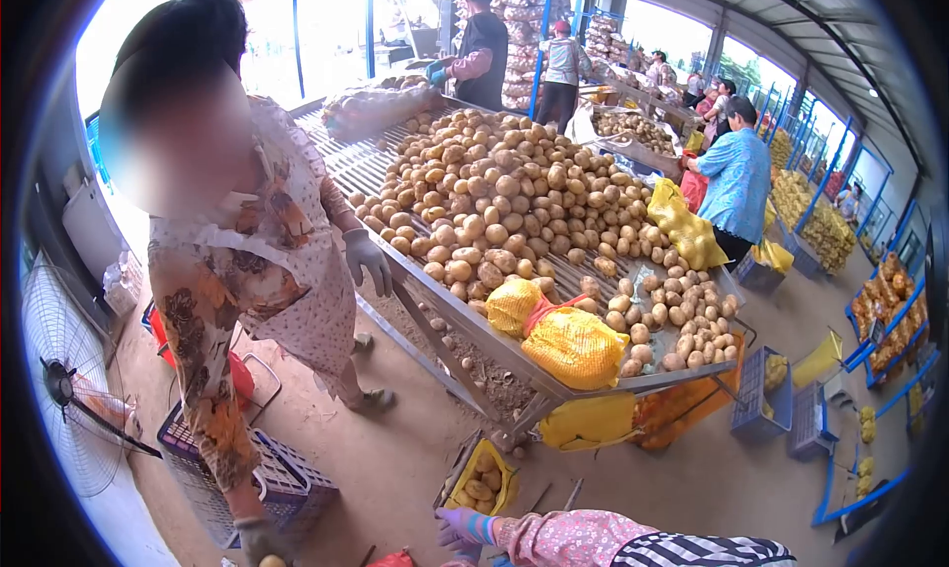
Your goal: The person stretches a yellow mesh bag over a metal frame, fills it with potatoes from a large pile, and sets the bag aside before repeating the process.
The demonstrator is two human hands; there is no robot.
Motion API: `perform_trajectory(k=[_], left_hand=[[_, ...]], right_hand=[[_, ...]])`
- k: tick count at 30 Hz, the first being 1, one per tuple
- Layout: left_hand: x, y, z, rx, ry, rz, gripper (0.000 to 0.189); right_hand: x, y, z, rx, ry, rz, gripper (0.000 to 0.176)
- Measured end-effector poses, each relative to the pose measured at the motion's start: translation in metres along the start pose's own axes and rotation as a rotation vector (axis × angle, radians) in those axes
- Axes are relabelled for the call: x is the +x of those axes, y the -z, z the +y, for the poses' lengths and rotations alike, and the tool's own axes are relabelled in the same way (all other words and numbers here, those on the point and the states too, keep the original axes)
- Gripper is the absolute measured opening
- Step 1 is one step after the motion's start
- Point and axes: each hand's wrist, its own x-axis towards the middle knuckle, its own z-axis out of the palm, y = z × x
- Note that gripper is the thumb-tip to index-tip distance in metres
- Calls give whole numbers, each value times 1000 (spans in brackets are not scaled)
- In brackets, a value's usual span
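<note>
Well, the long slatted sorting table fills the shed, heaped with potatoes. A co-worker in a floral apron stands at its near side. Two stuffed yellow sacks lie at its low end. Down on the dirt sits an open yellow mesh bag, part full. It looks heavy, lumpy and floppy, best gathered at the mouth. The gloved right hand hovers just beside it, fingers curled; whether it grips anything, I cannot tell.
</note>
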Motion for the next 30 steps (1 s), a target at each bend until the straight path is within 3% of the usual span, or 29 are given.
perform_trajectory(k=[8, 10, 16, 26, 30], left_hand=[[5, -6, 4, -93, -5, 59, 34], [0, -9, 0, -110, 7, 71, 33], [-7, -20, -8, -158, 25, 90, 31], [-28, -28, -23, -248, 70, 161, 30], [-36, -29, -29, -285, 84, 196, 29]], right_hand=[[22, 9, -9, -23, 73, 65, 64], [35, 9, 0, 43, 141, 118, 52], [25, -7, -13, 74, 85, 192, 43], [49, -10, 10, 97, 132, 145, 53], [55, -9, 18, 28, 44, 88, 55]])
